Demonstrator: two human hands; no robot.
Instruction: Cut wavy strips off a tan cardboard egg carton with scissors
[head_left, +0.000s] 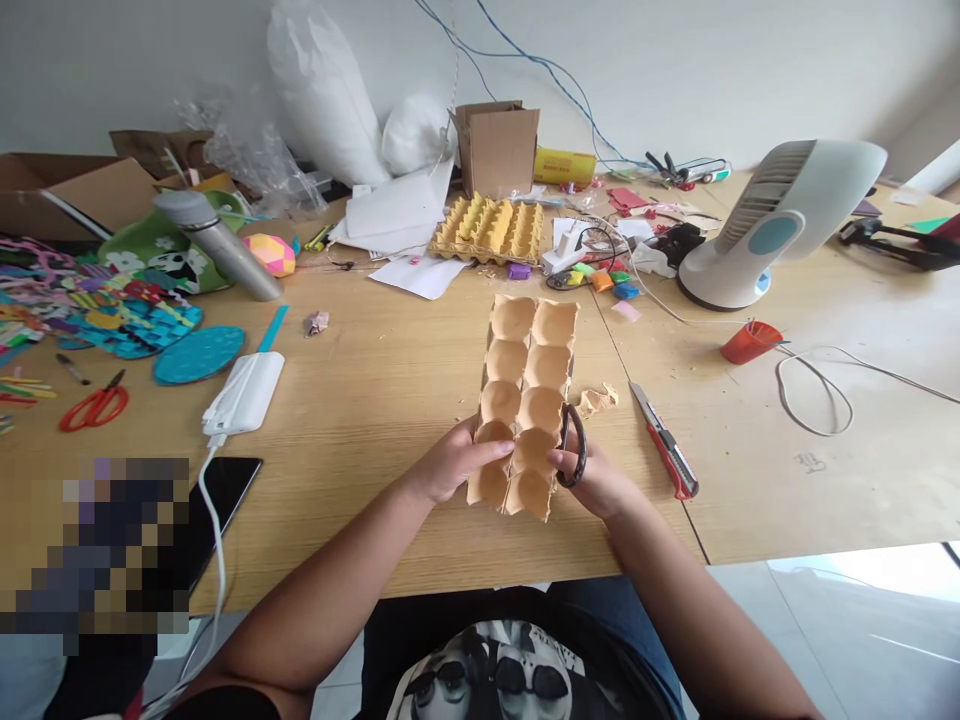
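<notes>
A strip of tan egg carton [526,400], two cups wide with torn edges, is held up over the table near its front edge. My left hand [448,462] grips its lower left side, the thumb lying across the cups. On the lower right side, my right hand [589,478] is closed around the carton's edge, and dark-handled scissors [576,445] hang at the same hand; their blades are hidden. Torn carton scraps [598,400] lie just beyond the right hand. Farther right rests a red utility knife [666,445].
Behind the carton sits a yellow egg tray [491,230] among papers and small coloured clay packs [601,280]. A white fan [772,220] and an orange cup [750,342] stand right. Leftward are a power bank [246,395], orange scissors [95,402], a tablet [225,500] and a grey bottle [225,250].
</notes>
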